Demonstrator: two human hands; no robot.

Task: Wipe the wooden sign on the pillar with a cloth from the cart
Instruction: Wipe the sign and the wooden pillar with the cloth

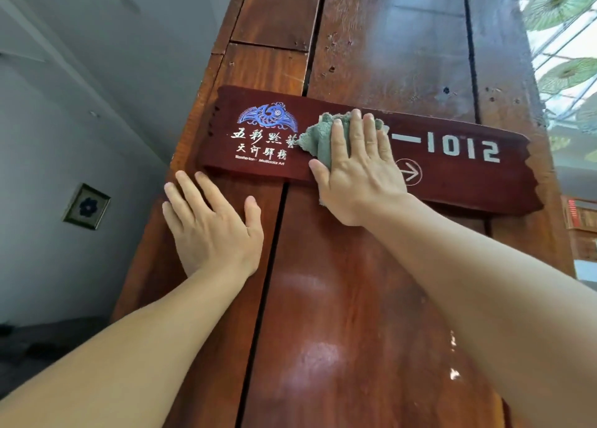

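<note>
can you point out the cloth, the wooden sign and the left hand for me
cloth point(318, 138): head view, on the bare green part left of the fingers.
wooden sign point(468, 182): head view, on the bare red wood below the 1012.
left hand point(213, 230): head view, on the back of the hand, flat on the pillar.

Both forearms are bare up to the picture's edge, with no sleeve showing. The left hand point(213, 230) and the right hand point(358, 175) wear nothing, and the fingers point(337, 143) have short, plain nails.
</note>
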